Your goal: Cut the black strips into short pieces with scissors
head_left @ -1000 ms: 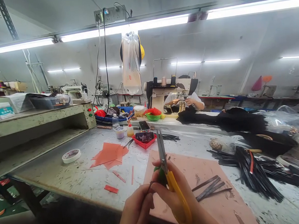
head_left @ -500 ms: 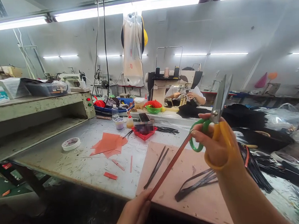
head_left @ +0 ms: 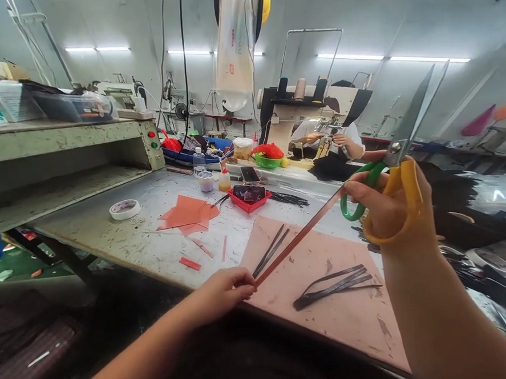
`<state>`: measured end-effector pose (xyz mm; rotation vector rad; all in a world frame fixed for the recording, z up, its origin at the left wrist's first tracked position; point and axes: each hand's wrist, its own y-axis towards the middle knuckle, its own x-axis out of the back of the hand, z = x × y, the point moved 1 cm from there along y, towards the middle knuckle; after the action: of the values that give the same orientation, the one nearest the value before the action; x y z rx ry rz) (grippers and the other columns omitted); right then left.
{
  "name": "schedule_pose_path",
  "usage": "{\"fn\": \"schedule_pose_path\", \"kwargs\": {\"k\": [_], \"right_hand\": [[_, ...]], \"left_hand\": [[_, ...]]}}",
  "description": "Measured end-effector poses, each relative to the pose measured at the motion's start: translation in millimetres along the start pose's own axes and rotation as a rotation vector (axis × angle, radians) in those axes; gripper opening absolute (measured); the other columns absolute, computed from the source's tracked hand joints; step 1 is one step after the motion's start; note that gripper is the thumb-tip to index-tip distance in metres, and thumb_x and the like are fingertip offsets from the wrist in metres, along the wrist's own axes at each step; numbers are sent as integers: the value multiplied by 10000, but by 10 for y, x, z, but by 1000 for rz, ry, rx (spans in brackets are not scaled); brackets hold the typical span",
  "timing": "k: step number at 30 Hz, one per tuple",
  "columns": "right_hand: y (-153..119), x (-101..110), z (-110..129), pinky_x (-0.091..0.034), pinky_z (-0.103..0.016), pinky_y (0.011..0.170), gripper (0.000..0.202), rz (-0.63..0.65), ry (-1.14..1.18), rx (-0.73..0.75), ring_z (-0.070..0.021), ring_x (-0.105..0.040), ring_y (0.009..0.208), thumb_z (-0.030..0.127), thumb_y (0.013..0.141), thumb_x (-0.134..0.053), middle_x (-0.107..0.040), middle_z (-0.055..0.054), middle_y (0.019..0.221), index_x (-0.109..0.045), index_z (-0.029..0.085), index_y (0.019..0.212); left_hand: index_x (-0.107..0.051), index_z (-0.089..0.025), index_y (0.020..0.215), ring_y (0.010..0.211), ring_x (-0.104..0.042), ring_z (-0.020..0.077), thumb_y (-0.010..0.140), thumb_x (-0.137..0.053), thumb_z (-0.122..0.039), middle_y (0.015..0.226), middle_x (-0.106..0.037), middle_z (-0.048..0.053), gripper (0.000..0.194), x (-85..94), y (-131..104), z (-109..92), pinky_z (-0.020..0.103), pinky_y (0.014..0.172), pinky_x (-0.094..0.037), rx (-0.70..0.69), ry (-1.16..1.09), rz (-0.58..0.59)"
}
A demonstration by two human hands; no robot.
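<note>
A narrow reddish-brown strip [head_left: 301, 236] is stretched at a slant between my two hands. My left hand [head_left: 225, 291] pinches its lower end near the front edge of the pinkish board [head_left: 347, 332]. Up on the right, my right hand [head_left: 380, 204] grips the upper end between thumb and fingertips. That same hand carries large scissors [head_left: 415, 111] with one green and one yellow handle, their blades pointing up and slightly apart. Below the strip, dark strips [head_left: 334, 287] lie bunched on the board. Two more thin dark strips [head_left: 271, 251] rest at its left side.
Orange sheets [head_left: 186, 213], a tape roll [head_left: 124, 209] and a red tray [head_left: 249, 201] with a phone lie on the worktable. Small bottles stand behind them. Black material [head_left: 455, 200] is piled at the right. Across the table a person's hands [head_left: 342, 140] work at a sewing machine.
The view has tilted down. My left hand has come further into view, still pinching the strip. My right hand, with the scissors and the strip's other end, appears further right and slightly higher.
</note>
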<state>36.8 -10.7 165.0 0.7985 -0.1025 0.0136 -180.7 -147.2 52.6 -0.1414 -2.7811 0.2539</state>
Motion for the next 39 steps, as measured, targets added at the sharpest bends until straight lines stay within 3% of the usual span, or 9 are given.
{"fn": "schedule_pose_path", "kwargs": {"k": [5, 8, 12, 14, 17, 19, 21, 26, 39], "right_hand": [[60, -72, -346, -439, -291, 513, 388, 3, -37, -140, -147, -531, 548, 252, 576, -708, -551, 32, 651, -552, 213, 929], [84, -82, -665, -451, -312, 527, 460, 44, -201, -235, -164, -549, 557, 358, 570, -692, -567, 26, 652, -539, 198, 973], [-154, -57, -872, -448, -327, 514, 503, 143, -403, -326, -189, -561, 546, 451, 607, -670, -589, -7, 642, -561, 172, 1010], [-465, -60, -808, -431, -285, 448, 480, 316, -359, -473, -169, -543, 489, 505, 685, -592, -575, 2, 612, -554, 177, 1033], [-1071, -85, -579, -412, -251, 404, 407, 757, -142, -654, -144, -512, 447, 545, 779, -475, -550, 20, 591, -564, 214, 1001], [-1432, -98, -452, -459, -276, 529, 322, 938, -125, -589, -172, -572, 588, 497, 825, -455, -591, -3, 663, -584, 245, 979], [-1696, -122, -419, -462, -298, 614, 301, 1009, -114, -520, -192, -589, 661, 481, 845, -432, -614, -15, 707, -586, 249, 959], [-1955, -236, -550, -438, -303, 646, 372, 989, -126, -504, -208, -600, 730, 522, 852, -394, -645, -32, 814, -571, 226, 993], [-1943, -311, -555, -415, -287, 639, 497, 984, -164, -532, -203, -577, 707, 597, 834, -336, -624, -42, 765, -577, 196, 1002]], "left_hand": [[-656, -180, 698, 592, -486, 135, 678, -596, -323, 610, -572, -25, 157, 68, 209, 79, 228, 571, -356, 65, -50, 46], [-664, -170, 689, 573, -487, 129, 641, -616, -323, 595, -578, -20, 167, 54, 339, 189, 228, 556, -356, 102, -94, 48], [-651, -156, 618, 528, -472, 117, 593, -629, -295, 531, -566, -21, 142, 29, 507, 319, 227, 520, -332, 160, -151, 20], [-638, -154, 600, 515, -459, 113, 576, -631, -296, 525, -564, -21, 144, 20, 568, 352, 224, 497, -311, 192, -186, -18], [-618, -152, 598, 497, -431, 99, 555, -629, -309, 521, -549, -29, 164, 6, 633, 340, 219, 479, -283, 227, -250, -71], [-602, -153, 594, 489, -416, 92, 544, -625, -323, 510, -528, -39, 179, -3, 665, 299, 218, 474, -269, 240, -291, -91], [-590, -156, 597, 496, -420, 95, 529, -627, -330, 506, -517, -45, 190, -13, 693, 248, 220, 477, -264, 251, -317, -110], [-589, -159, 612, 524, -436, 107, 521, -631, -325, 516, -519, -43, 194, -59, 724, 159, 229, 494, -264, 254, -344, -133], [-593, -159, 602, 525, -434, 101, 518, -654, -315, 522, -526, -49, 188, -108, 706, 200, 227, 494, -291, 245, -372, -109]]}}
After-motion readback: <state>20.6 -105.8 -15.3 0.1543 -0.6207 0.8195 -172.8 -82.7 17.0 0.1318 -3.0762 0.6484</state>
